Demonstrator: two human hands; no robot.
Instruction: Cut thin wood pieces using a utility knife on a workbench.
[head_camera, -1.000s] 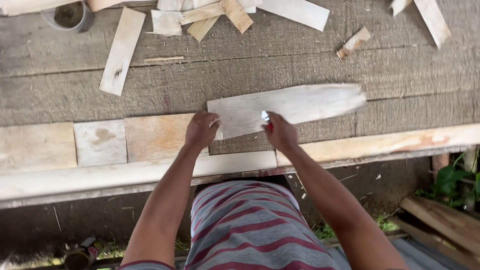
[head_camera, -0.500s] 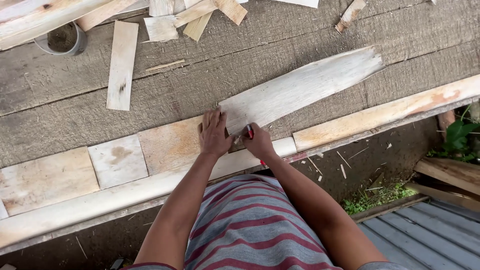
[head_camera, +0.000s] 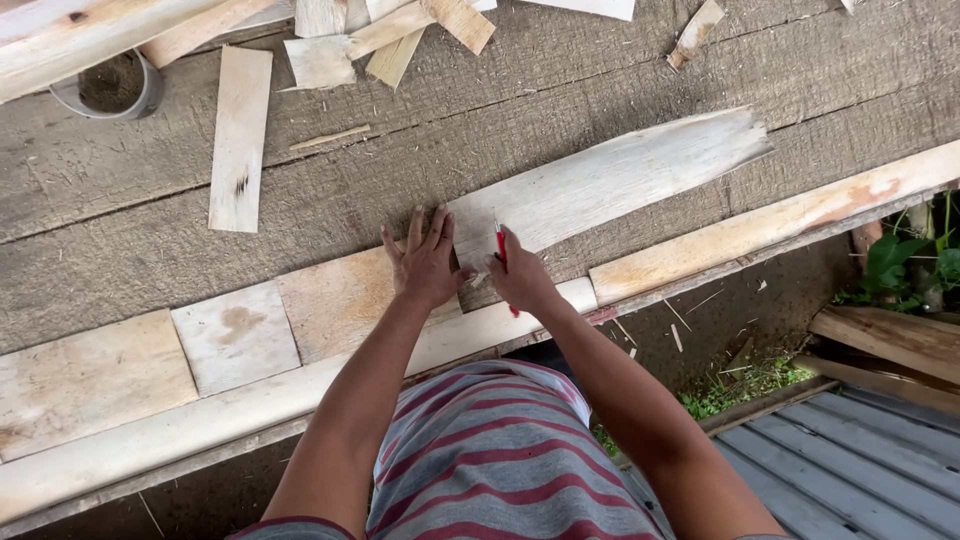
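A long pale wooden plank (head_camera: 620, 180) with a ragged far end lies slanted on the grey workbench (head_camera: 560, 90). My left hand (head_camera: 425, 262) rests flat, fingers spread, on the bench beside the plank's near end, touching its edge. My right hand (head_camera: 520, 280) grips a red pencil (head_camera: 500, 243), its tip at the plank's near end. Both forearms reach out over my striped shirt.
Pale square boards (head_camera: 235, 335) and a long batten (head_camera: 760, 225) line the bench's near edge. Offcuts (head_camera: 240, 135) and scraps (head_camera: 400, 35) lie at the back, beside a round grey tin (head_camera: 110, 88). Green plants (head_camera: 910, 265), timber and corrugated sheet (head_camera: 860, 450) lie below right.
The view has tilted, so the plank now runs diagonally. Both hands stay at the plank's near end; my left hand has flattened with fingers spread, and the red pencil is now plainly visible.
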